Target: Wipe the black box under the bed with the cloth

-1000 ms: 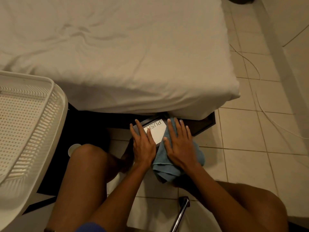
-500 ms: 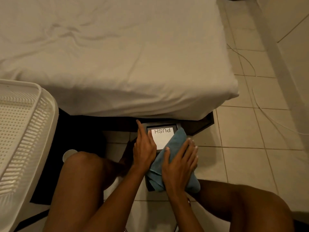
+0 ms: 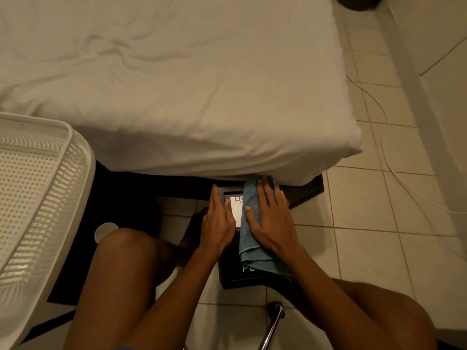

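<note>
Black box [image 3: 229, 270] half under bed [image 3: 177, 97] (basket [image 3: 84, 160] nearby); flat right grip [image 3: 271, 219] presses cloth [image 3: 255, 258]

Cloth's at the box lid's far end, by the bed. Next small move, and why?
Probably draw the right hand and cloth toward the near edge: its fingers reach the bed, the left hand rests on the black box, and part of its near end lies uncovered.

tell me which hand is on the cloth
The right hand, flat on the blue cloth; the left hand rests bare on the black box.
</note>
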The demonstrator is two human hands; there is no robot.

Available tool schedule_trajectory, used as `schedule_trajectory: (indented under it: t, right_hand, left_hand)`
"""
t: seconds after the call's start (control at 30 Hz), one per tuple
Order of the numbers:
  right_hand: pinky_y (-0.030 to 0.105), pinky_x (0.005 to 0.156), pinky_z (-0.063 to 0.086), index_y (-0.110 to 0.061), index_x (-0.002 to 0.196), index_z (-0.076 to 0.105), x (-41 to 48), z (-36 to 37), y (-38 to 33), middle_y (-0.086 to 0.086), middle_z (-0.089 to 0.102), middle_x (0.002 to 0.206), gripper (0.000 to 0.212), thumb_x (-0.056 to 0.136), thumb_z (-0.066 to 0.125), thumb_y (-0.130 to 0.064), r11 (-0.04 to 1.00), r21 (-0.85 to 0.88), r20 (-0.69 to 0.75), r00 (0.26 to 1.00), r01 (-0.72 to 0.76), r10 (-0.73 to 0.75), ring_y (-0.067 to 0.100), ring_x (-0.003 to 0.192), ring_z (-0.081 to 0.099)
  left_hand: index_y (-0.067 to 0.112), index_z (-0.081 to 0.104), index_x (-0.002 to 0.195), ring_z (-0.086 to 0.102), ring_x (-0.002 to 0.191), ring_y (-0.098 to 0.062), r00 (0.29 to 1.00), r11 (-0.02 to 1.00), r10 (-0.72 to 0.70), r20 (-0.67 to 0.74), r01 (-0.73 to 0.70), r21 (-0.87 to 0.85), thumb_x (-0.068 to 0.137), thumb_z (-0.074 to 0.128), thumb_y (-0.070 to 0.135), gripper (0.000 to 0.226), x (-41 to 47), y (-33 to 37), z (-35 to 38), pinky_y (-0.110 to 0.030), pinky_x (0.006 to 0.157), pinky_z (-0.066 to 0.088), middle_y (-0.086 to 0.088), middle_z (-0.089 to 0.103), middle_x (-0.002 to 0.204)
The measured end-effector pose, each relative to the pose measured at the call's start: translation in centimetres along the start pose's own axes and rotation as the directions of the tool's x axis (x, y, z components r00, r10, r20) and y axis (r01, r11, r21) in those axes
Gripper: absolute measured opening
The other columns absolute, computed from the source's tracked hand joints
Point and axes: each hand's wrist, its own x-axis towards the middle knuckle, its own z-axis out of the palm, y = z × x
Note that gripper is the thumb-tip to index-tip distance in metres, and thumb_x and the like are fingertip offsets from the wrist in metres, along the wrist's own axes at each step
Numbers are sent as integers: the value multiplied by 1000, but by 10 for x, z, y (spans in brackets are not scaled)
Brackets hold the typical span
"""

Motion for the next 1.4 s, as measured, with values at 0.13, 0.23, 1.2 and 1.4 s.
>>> schedule_trajectory:
  t: [0.13, 0.23, 1.2, 1.4]
  right_hand:
    - [37, 126, -4, -20, 161, -1, -3, -2, 4, -2, -9, 169, 77, 102, 31, -56, 1000, 5, 7, 1000, 18, -18, 19, 156, -9]
    - [37, 125, -4, -21, 161, -2, -3, -3, 10, -3, -9, 168, 78, 100, 25, -60, 999, 19, 9, 1000, 28, -29, 20, 156, -8]
    - [40, 127, -1, -15, 161, 4, -49, 19, -1, 4, 2, 170, 80, 98, 29, -58, 983, 102, -122, 979, -151, 163, 20, 157, -6]
    - [36, 126, -7, -13, 160, -6, -26, 9, -4, 4, -11, 169, 77, 101, 17, -56, 993, -30, 47, 993, 111, -109, 19, 155, -16]
  left_hand:
    - [23, 11, 156, 40, 139, -25, 993, 995, -66, -97, 59, -81, 104, 27, 37, 56, -20, 1, 7, -25, 100, 33, -3, 27, 160]
    - [25, 11, 156, 40, 139, -24, 987, 989, -103, -121, 88, -120, 104, 28, 38, 56, -42, 1, 19, -24, 98, 34, -4, 30, 159]
    - [16, 56, 98, 68, 84, -34, 1000, 972, 17, -15, -13, 236, 103, 17, 42, 47, -37, 0, -3, -42, 74, 53, -14, 69, 84]
    - [19, 55, 117, 64, 101, -35, 1000, 970, 19, 24, -25, 243, 104, 20, 38, 42, -35, -1, -3, -42, 86, 49, -14, 69, 108]
